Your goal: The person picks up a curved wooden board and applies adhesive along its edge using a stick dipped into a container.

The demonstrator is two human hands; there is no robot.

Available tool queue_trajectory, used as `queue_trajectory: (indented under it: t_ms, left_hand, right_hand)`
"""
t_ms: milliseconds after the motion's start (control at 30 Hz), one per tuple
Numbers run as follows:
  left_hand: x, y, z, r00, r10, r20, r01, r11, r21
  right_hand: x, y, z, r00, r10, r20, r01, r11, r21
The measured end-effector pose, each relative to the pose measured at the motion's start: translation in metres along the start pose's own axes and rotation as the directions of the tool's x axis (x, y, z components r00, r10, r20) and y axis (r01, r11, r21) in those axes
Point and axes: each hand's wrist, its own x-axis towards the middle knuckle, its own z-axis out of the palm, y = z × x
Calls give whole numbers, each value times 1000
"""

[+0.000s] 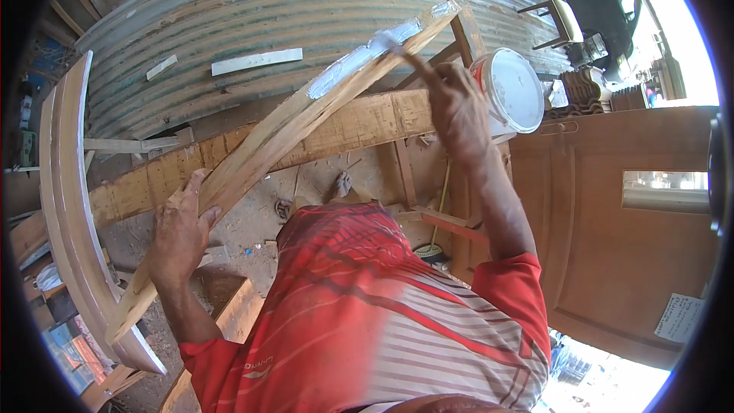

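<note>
Plank point(256, 145) w/ white coat in L grip point(181, 228), brush point(413, 61) in R grip point(459, 111); bucket point(498, 116) contents unclear.

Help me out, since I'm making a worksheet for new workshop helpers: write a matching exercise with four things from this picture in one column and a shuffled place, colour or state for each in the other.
Column 1
1. Left hand
2. Right hand
3. Bucket
4. Brown door

Column 2
A. Has a sheet of paper with writing on it
B. Holds a tool at the white-coated stretch of the plank
C. Looks round and white from above
D. Grips the plank where it is bare wood

Right pairs: 1-D, 2-B, 3-C, 4-A
</note>
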Motion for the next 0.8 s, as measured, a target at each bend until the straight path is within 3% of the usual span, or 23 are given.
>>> queue_trajectory:
  t_ms: [100,233,333,433,533,667,733,767,800]
  left_hand:
    - [-1,4,-6,1000,-18,25,18,1000,-15]
    - [2,-6,-2,999,36,-3,-36,999,-4]
    - [3,-3,-15,997,3,74,-2,1000,-16]
    - [0,-35,-1,991,97,-90,-91,994,62]
    - [0,-38,-1,992,96,-80,-91,993,71]
    - [3,-30,-8,1000,24,-19,-23,998,56]
    - [0,-34,-4,1000,19,-16,-18,998,55]
    - [1,-40,-1,1000,14,-22,-12,998,54]
    - [3,-49,2,1000,8,-29,-6,999,50]
  right_hand:
    - [4,37,7,980,201,-11,-201,974,-109]
    - [0,60,14,978,204,-40,-208,970,-127]
    - [-7,46,6,976,215,-27,-216,972,-89]
    - [-15,34,11,990,123,-66,-122,992,15]
    - [-10,35,7,977,211,12,-210,977,-47]
    - [-4,70,-6,950,305,-66,-310,898,-312]
    - [-11,83,-44,917,395,-62,-397,877,-271]
    - [-18,96,-55,905,402,-141,-426,860,-282]
    - [-24,103,-72,874,473,-111,-480,804,-350]
